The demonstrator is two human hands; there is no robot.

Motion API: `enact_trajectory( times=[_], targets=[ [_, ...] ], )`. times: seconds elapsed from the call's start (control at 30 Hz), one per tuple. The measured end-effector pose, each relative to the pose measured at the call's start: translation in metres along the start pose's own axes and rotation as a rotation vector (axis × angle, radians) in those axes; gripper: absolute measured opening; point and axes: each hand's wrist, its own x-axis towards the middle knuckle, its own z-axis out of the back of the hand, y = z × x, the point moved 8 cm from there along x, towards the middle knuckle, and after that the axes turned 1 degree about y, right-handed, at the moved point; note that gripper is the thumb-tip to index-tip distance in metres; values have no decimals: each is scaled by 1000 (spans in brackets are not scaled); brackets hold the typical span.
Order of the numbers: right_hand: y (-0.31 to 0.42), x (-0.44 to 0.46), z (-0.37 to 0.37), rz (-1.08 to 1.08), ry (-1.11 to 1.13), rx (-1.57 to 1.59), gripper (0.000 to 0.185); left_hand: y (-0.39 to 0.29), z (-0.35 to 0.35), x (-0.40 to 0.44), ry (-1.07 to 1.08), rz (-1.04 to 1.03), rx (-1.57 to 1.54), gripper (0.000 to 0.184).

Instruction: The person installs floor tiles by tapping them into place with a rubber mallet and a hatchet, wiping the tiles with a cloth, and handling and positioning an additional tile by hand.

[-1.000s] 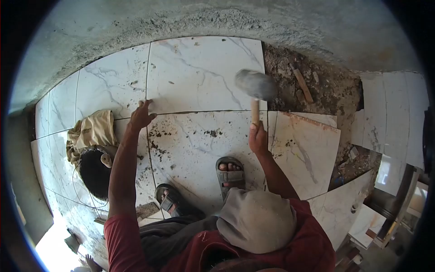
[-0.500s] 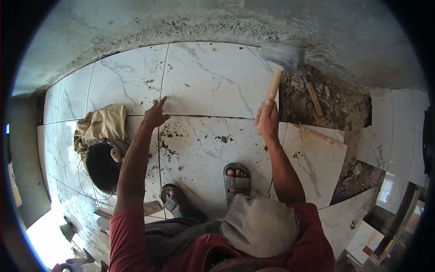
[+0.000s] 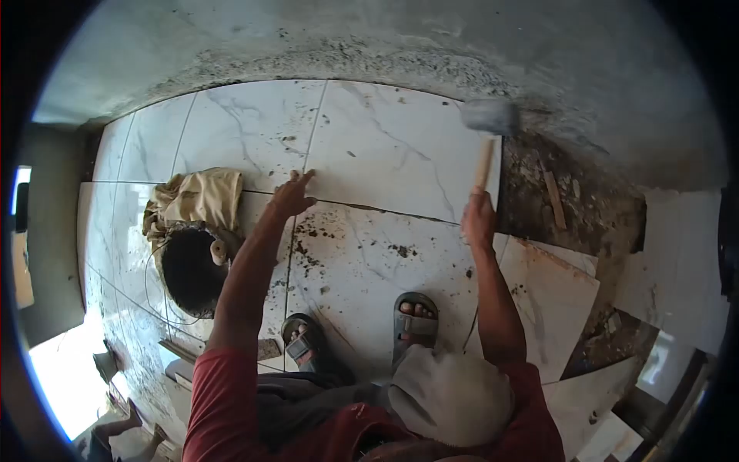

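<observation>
My right hand (image 3: 479, 219) is closed around the wooden handle of a mallet (image 3: 483, 163). Its thick grey head is smeared by motion and appears over the far right corner of a white marbled tile (image 3: 385, 146). Whether the head touches the tile, I cannot tell. My left hand (image 3: 292, 194), fingers spread, is at the joint near that tile's left end, holding nothing. Dark crumbs of dirt (image 3: 308, 245) are scattered on the nearer tile (image 3: 362, 277), where my sandalled feet stand.
Right of the tile lies rough bare ground (image 3: 531, 185) with a wood strip (image 3: 554, 200). A loose tile (image 3: 546, 300) lies nearer. A dark round bucket (image 3: 192, 269) and tan cloth (image 3: 208, 196) are at left. A grey wall (image 3: 369, 38) borders the far side. Another person's legs (image 3: 115, 431) show lower left.
The view has shifted, so the floor appears farther right and lower. Against the tile, the mallet head has moved slightly left and nearer. My left hand stays spread near the same joint.
</observation>
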Motion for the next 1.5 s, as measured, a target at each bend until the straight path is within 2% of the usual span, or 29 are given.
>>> enact_trajectory(
  times=[0.03,0.1,0.13,0.2,0.23,0.3,0.33,0.37,0.43,0.47,0.63,0.7,0.73,0.77,0.83,0.87,0.93,0.97,1.0,1.03,1.1,1.13,1.2,1.23,1.3,1.37,1.4,1.47,1.5],
  targets=[
    [5,-5,-2,20,28,159,51,0,-2,0,6,5,-9,82],
    [-21,8,-5,246,-120,73,47,2,-7,-7,13,9,-20,82],
    [-29,15,-3,258,-121,75,47,3,-9,-5,4,10,8,81],
    [-66,24,-15,-63,65,-273,45,5,-8,-3,-8,16,36,80],
    [-53,14,-11,-66,68,-274,45,6,-10,-5,6,16,-1,80],
    [3,-9,-2,-20,45,97,46,7,-7,1,19,8,-30,80],
    [-2,-9,-2,-29,18,198,48,8,-7,-2,-2,-2,-25,80],
    [-16,-12,-4,-45,4,192,48,5,-8,-4,-23,-22,-22,80],
    [-23,0,4,203,-225,-181,50,4,-10,0,-18,-63,-46,79],
    [-44,12,2,174,-172,-408,52,2,-7,-1,11,-46,-47,79],
    [-22,-2,17,-20,-16,-145,52,6,-11,-2,-4,-11,-10,81],
    [-29,-7,25,327,-223,-240,49,3,-9,-4,7,-17,-2,81],
    [-33,-10,24,415,-242,-364,46,3,-7,-3,6,-15,5,80],
    [-43,-5,31,414,-245,-371,46,2,-6,-1,7,-19,-1,80],
    [-41,-9,28,180,-17,-348,49,5,-9,-1,20,-28,-15,80],
    [-15,-25,34,198,-11,-334,49,4,-8,-1,1,-36,21,80],
    [-25,-42,28,204,-69,-292,47,2,-9,-9,20,-25,7,79],
    [-25,-45,31,241,-144,-243,46,-3,-3,-6,6,-25,-3,79],
    [-34,-49,29,388,-207,-335,42,-6,0,-7,1,-32,19,79],
    [-35,-49,30,392,-220,-338,42,-6,2,-5,-6,-43,17,79],
    [-58,-46,9,194,39,-533,42,-3,-1,-5,21,-41,21,81],
    [-41,-53,9,184,29,-535,42,-2,-3,-4,21,-38,32,81],
    [-1,-70,0,312,76,-258,41,1,-8,-6,17,-61,14,81],
    [-10,-66,-8,351,-39,-328,39,0,-7,-4,-11,-77,-2,82],
    [-27,-53,-22,311,-55,-264,38,-4,-3,-4,-17,-109,2,83],
    [-55,-33,-41,170,119,-469,39,-2,-3,-5,49,-40,-27,84],
    [-43,-41,-35,160,117,-471,39,-1,-4,-5,31,-67,-30,85],
    [17,-57,-22,255,112,-215,39,-5,0,0,16,-88,-40,85],
    [7,-61,-26,239,121,-219,39,-6,-4,-7,10,-97,-54,85]
  ],
)
